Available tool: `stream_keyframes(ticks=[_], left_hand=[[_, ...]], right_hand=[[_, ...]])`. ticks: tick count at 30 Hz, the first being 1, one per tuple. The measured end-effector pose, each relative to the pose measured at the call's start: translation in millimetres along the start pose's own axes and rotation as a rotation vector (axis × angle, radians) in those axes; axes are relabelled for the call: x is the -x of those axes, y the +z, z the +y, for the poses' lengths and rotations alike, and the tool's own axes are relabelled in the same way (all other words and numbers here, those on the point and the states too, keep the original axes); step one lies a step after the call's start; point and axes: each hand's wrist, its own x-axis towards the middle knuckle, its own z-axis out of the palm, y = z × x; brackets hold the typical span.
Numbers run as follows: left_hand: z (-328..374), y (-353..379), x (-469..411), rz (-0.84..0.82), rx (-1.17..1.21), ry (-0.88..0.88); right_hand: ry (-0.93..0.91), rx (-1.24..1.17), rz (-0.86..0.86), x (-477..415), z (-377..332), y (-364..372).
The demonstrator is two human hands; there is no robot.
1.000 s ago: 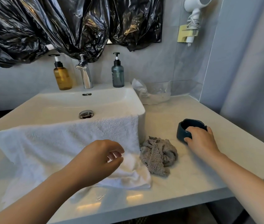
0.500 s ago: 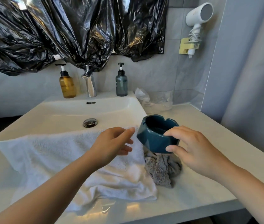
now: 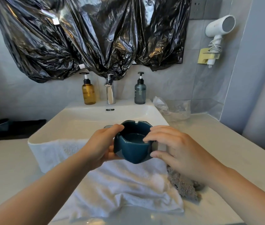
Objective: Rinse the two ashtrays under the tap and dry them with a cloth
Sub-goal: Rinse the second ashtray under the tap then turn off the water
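Teal ashtray (image 3: 132, 151) is upright in the air btw both hands, just over the near rim of the sink (image 3: 83, 120), w/ the white towel (image 3: 125, 184) draped below it. Left hand (image 3: 99, 146) curls round its left wall. Right hand (image 3: 180, 153) pinches the right rim, fingers on top, thumb outside. Grey cloth (image 3: 185, 185) lies crumpled near right, touching the towel. Tap (image 3: 110, 93) is at the far side.
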Motion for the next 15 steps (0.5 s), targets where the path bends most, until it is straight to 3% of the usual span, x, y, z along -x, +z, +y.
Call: stream_keyframes(ticks=[6,15], left_hand=[[19.9,-48.5,-43.1,0.205,0.016,-0.002],[30.8,-94.2,-150.8,0.37,0.047,-0.035]], right_hand=[[0.127,-0.045,0.012,-47.4,12.0,12.5],[0.278,-0.047,0.069,-156.1,62.5,42.2]])
